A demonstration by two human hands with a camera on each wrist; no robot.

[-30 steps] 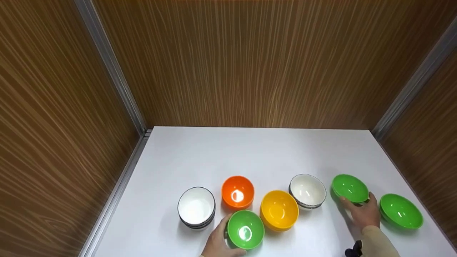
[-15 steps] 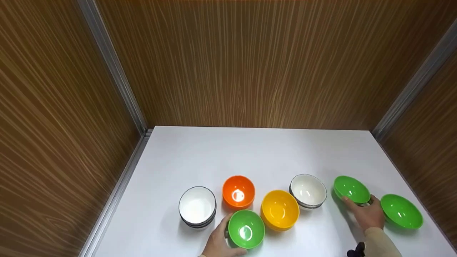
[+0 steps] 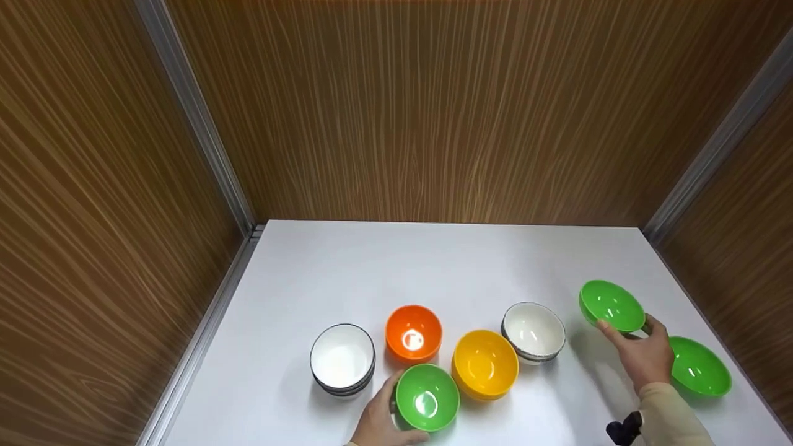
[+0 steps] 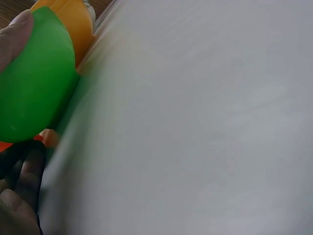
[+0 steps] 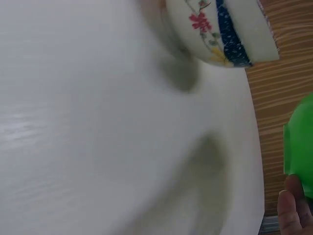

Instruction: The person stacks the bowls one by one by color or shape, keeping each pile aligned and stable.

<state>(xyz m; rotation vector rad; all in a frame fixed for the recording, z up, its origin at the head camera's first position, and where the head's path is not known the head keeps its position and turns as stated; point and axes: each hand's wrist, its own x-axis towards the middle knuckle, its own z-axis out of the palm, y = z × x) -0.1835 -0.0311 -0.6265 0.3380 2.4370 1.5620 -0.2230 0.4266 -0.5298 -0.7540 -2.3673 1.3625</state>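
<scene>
My left hand (image 3: 383,416) grips a green bowl (image 3: 427,397) from its left side, thumb at the near rim, at the table's front. In the left wrist view this green bowl (image 4: 39,81) stands beside the yellow bowl (image 4: 73,24). On the right, my right hand (image 3: 644,354) holds a second green bowl (image 3: 612,306) by its near side, tilted and raised above the table. The right wrist view catches only part of that raised bowl (image 5: 301,147) and some fingertips. A third green bowl (image 3: 700,367) lies behind my right wrist, partly hidden by the hand.
Left of centre stands a stack of white bowls (image 3: 342,358) with dark rims. An orange bowl (image 3: 414,334) and a yellow bowl (image 3: 486,365) sit near the left hand's bowl. White bowls (image 3: 534,331), stacked and flower-patterned, stand right of them. Wood-grain panels (image 3: 433,111) enclose the white table (image 3: 396,266).
My right hand has lifted its green bowl up off the table, away from the front edge. The left hand and its green bowl stay in place.
</scene>
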